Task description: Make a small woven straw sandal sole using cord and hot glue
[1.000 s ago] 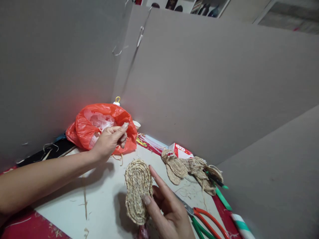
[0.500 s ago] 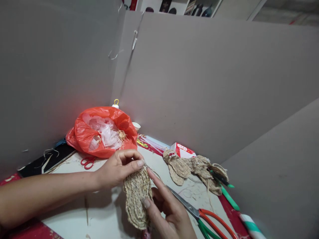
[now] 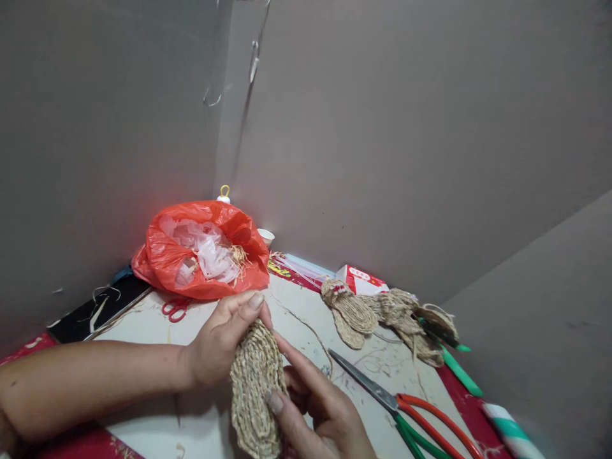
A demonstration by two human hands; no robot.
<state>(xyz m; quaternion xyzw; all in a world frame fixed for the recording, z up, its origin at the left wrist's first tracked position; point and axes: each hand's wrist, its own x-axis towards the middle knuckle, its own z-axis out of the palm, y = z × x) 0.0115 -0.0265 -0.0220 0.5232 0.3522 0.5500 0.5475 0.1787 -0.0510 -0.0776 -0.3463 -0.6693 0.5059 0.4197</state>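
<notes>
A woven straw sole (image 3: 257, 389), long and rounded, made of coiled twisted cord, is held upright over the table between both hands. My left hand (image 3: 224, 335) pinches its top end with thumb and fingers. My right hand (image 3: 320, 408) grips its right edge, thumb on the face and index finger reaching up towards the top. A loose cord (image 3: 310, 326) trails over the white surface behind it. Large scissors (image 3: 382, 389) with one red and one green handle lie just right of my right hand. The sole's back is hidden.
At the back left stands a red plastic bag (image 3: 157, 255) with white plastic and straw bits inside. Small red scissors (image 3: 176, 309) lie before it. Several woven straw pieces (image 3: 351, 312) lie at right by a red-and-white box (image 3: 361, 280). Grey panels (image 3: 382, 146) enclose the table.
The sole has moved slightly left and down in view. My left thumb and fingers have closed differently over its top end. The view has tilted downward; the shelf behind is out of sight.
</notes>
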